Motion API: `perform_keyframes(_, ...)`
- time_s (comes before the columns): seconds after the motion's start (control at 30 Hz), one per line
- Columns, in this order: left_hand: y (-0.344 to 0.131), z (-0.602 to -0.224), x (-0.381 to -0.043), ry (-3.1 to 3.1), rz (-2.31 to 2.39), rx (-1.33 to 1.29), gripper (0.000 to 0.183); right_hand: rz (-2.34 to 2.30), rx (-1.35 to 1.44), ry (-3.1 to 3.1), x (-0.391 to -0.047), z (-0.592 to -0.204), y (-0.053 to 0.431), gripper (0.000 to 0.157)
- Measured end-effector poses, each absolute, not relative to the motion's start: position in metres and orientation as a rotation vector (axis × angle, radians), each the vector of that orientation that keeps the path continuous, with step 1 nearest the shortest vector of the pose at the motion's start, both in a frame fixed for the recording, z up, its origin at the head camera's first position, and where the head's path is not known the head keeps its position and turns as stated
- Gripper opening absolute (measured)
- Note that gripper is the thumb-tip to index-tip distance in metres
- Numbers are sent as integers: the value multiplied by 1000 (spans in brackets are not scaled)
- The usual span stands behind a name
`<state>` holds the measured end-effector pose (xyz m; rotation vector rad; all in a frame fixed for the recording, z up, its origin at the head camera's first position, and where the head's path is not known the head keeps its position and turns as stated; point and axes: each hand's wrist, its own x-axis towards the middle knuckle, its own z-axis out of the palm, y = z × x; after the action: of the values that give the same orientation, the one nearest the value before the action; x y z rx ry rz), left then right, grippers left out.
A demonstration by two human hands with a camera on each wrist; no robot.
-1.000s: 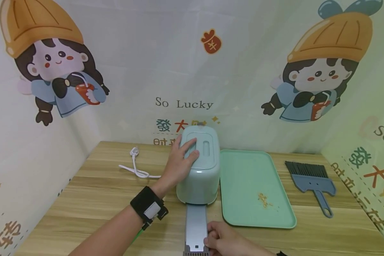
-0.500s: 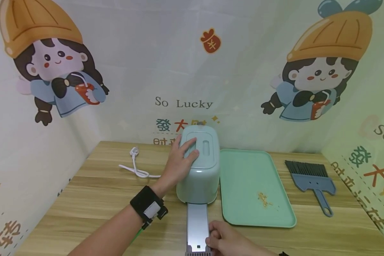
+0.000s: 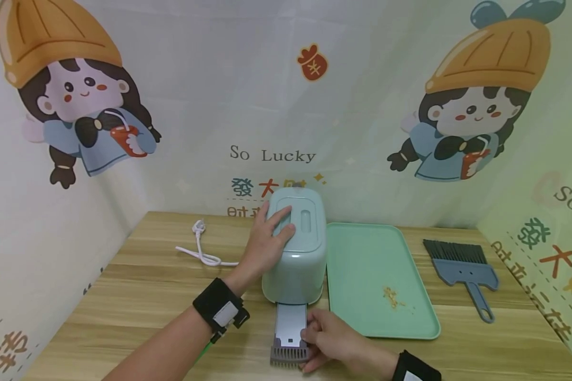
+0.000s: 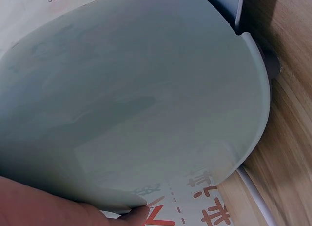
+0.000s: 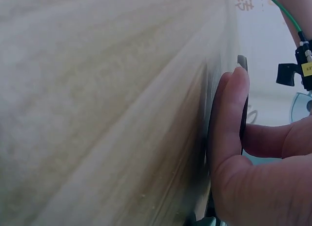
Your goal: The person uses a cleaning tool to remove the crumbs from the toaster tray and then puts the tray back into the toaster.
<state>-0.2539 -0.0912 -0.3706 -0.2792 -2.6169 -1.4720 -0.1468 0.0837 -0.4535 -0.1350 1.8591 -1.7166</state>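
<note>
A mint-green toaster [image 3: 295, 278] with a lid on top stands mid-table. My left hand [image 3: 265, 243] rests on its top left, fairly straight fingers spread over the lid and left side. In the left wrist view, the toaster's smooth side [image 4: 136, 89] fills most of the picture. From the toaster's near end sticks out a silver crumb tray [image 3: 289, 320] with a grey ribbed end. My right hand [image 3: 333, 338] pinches that tray at its right edge, near the ribbed end. In the right wrist view, fingers [image 5: 226, 118] lie along the tray's thin dark edge [image 5: 244, 109].
A green serving tray [image 3: 362, 254] lies right of the toaster, with a small heap of crumbs [image 3: 391, 297] on it. Farther right is a blue-grey hand brush [image 3: 464, 272]. A white power cord [image 3: 209, 259] with a plug lies left. Printed cloth hangs behind the table.
The crumb tray has slid farther into the toaster, so less of it sticks out. My right hand has moved forward with it. My left hand has stayed on the toaster.
</note>
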Motion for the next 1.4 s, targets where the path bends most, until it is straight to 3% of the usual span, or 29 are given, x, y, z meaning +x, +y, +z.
perform_keyframes(0.9, -90, -371, -254, -2625, -1462, -262, 45, -1900, -23, 1872, -164, -449, 84, 34)
perform_keyframes(1.4, -90, -369, -252, -2618, -1446, -276, 45, -2001, -13, 1923, -172, -450, 79, 33)
